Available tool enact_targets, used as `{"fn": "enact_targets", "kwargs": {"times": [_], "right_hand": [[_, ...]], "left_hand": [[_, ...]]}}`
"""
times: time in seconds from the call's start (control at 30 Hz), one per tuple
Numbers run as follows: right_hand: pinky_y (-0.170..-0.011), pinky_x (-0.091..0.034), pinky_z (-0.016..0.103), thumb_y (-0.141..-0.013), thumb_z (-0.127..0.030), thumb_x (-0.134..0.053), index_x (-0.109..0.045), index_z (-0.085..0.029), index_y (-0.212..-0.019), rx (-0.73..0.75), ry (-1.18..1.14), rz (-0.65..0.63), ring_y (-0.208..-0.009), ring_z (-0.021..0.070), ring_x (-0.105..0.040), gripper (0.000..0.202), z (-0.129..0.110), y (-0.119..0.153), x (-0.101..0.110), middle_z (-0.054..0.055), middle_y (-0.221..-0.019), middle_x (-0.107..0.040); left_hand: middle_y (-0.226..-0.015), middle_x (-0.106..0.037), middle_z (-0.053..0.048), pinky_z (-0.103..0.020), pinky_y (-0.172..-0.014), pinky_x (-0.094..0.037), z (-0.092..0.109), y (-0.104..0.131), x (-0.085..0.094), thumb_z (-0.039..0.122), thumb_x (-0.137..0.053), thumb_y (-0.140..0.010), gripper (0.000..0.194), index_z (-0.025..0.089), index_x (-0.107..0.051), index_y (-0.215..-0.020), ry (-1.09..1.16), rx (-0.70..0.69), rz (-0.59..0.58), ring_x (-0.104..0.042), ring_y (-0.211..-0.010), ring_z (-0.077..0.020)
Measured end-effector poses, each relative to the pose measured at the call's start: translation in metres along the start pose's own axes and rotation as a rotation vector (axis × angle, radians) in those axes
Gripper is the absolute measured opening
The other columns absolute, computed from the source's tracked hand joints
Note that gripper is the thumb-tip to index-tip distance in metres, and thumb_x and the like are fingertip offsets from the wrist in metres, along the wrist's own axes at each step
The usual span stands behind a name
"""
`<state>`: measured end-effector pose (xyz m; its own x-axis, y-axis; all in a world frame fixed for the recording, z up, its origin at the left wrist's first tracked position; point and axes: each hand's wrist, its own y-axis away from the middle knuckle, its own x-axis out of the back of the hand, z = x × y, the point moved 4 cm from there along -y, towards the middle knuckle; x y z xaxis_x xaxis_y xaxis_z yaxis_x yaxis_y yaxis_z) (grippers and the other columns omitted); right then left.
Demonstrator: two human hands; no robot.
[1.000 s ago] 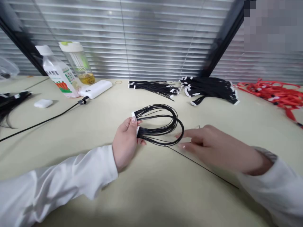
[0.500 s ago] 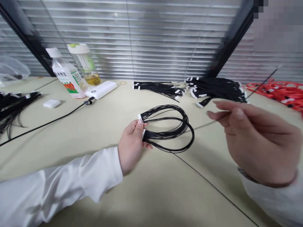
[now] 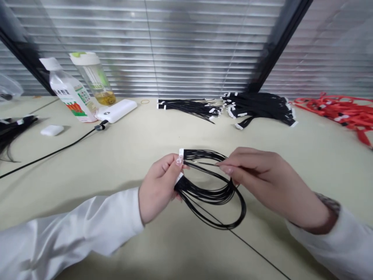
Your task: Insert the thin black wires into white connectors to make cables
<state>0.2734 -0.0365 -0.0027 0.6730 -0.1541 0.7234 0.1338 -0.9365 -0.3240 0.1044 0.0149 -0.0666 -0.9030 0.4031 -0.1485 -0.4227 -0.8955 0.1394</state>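
Note:
My left hand (image 3: pixel 157 188) is closed on a looped black wire harness (image 3: pixel 211 196) in the middle of the view. Thumb and fingers grip it at its two white connectors, the upper connector (image 3: pixel 181 152) and the lower connector (image 3: pixel 178 178). From the right, my right hand (image 3: pixel 269 184) pinches a thin black wire (image 3: pixel 206 163) between thumb and forefinger. The wire's small shiny tip points left, just short of the upper connector. Below the loop a single long wire (image 3: pixel 256 251) trails toward the lower right.
At the back lie black wires (image 3: pixel 188 107), bundled black cables (image 3: pixel 259 107) and red cables (image 3: pixel 344 111). On the left stand a juice bottle (image 3: pixel 71 93) and a tea bottle (image 3: pixel 97 79), near a white power bank (image 3: pixel 116 111) with a cord and a white case (image 3: pixel 51 130).
My right hand has come left and inward with the wire, from apart at the right to beside the harness. The left hand has shifted slightly and the loop hangs lower.

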Motion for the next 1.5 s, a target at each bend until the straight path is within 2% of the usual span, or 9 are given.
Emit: {"fn": "enact_targets", "kwargs": {"times": [0.1,0.4,0.6,1.0,1.23,1.5], "right_hand": [[-0.051,-0.041,0.02,-0.083,-0.022,-0.054,-0.065,-0.021,-0.073,0.002,0.044,-0.045,-0.057,0.008,-0.053,0.015,0.0,0.001,-0.001,-0.001,-0.066,-0.061],[-0.056,-0.04,0.019,-0.082,-0.018,-0.055,-0.063,-0.019,-0.071,0.081,0.101,-0.026,-0.059,0.0068,-0.053,0.014,-0.008,0.007,0.0,-0.002,-0.065,-0.06],[-0.057,-0.038,0.018,-0.083,-0.016,-0.054,-0.063,-0.018,-0.073,0.111,0.131,-0.034,-0.059,0.0052,-0.051,0.013,-0.009,0.01,-0.002,-0.002,-0.067,-0.058],[-0.058,-0.038,0.018,-0.084,-0.014,-0.052,-0.062,-0.017,-0.075,0.206,0.131,-0.033,-0.061,0.0057,-0.05,0.014,-0.011,0.009,-0.003,-0.001,-0.067,-0.056],[-0.059,-0.039,0.017,-0.086,-0.015,-0.051,-0.063,-0.017,-0.081,0.246,0.133,-0.061,-0.065,0.0052,-0.052,0.014,-0.01,0.01,-0.003,0.0,-0.072,-0.058],[-0.059,-0.039,0.018,-0.086,-0.016,-0.05,-0.063,-0.017,-0.08,0.219,0.187,-0.059,-0.065,0.0056,-0.052,0.014,-0.008,0.009,-0.005,-0.001,-0.072,-0.057]], "left_hand": [[-0.043,-0.042,0.007,-0.014,-0.031,-0.027,0.0,0.002,-0.001,0.045,-0.051,-0.082,0.029,0.018,-0.052,-0.072,-0.014,0.005,-0.045,-0.04,-0.031,-0.0054],[-0.043,-0.044,0.006,-0.013,-0.03,-0.026,0.003,0.006,-0.003,0.047,-0.049,-0.084,0.032,0.019,-0.051,-0.07,-0.06,-0.022,-0.119,-0.041,-0.031,-0.0045],[-0.043,-0.041,0.007,-0.012,-0.031,-0.025,0.006,0.008,-0.004,0.044,-0.047,-0.086,0.034,0.018,-0.047,-0.064,-0.101,-0.086,-0.166,-0.034,-0.031,-0.0027],[-0.043,-0.041,0.007,-0.014,-0.032,-0.025,0.007,0.007,-0.005,0.044,-0.046,-0.087,0.034,0.018,-0.045,-0.065,-0.116,-0.126,-0.198,-0.034,-0.032,-0.0036],[-0.042,-0.041,0.008,-0.012,-0.031,-0.026,0.004,0.008,-0.003,0.044,-0.044,-0.088,0.033,0.018,-0.045,-0.067,-0.139,-0.097,-0.18,-0.034,-0.031,-0.0031],[-0.041,-0.04,0.009,-0.01,-0.03,-0.026,0.007,0.007,-0.005,0.043,-0.044,-0.087,0.032,0.018,-0.046,-0.068,-0.157,-0.107,-0.187,-0.033,-0.029,-0.0015]]}}
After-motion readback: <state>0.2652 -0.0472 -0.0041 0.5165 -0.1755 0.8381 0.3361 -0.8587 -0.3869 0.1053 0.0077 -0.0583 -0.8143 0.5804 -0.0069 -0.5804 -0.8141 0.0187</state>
